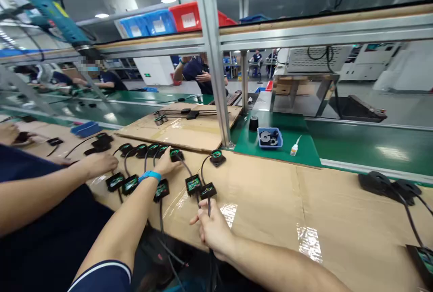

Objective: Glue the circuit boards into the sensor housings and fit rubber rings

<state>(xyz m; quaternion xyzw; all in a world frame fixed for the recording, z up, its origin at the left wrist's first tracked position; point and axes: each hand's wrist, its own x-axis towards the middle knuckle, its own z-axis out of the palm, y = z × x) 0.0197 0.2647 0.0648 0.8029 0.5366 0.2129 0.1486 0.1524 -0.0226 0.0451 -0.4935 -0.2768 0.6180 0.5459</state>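
Matt brown cardboard [260, 192], shiny clear tape [308, 243]
Black housings [193, 185] in the middle look like matt plastic, cables [161, 217] smooth and kinda rubbery. Far side's got a smooth metal post [214, 53], dull sheen, plus a slightly glossy blue plastic tray [270, 146]. Long green surface [368, 136] far right is slick; navy sleeve [103, 278] near left, matt cloth.

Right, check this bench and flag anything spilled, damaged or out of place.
Nothing looks clearly spilled or damaged. Slightly untidy: black cables from the open boxes dangle past the near edge of the cardboard near the right hand, where they might snag.
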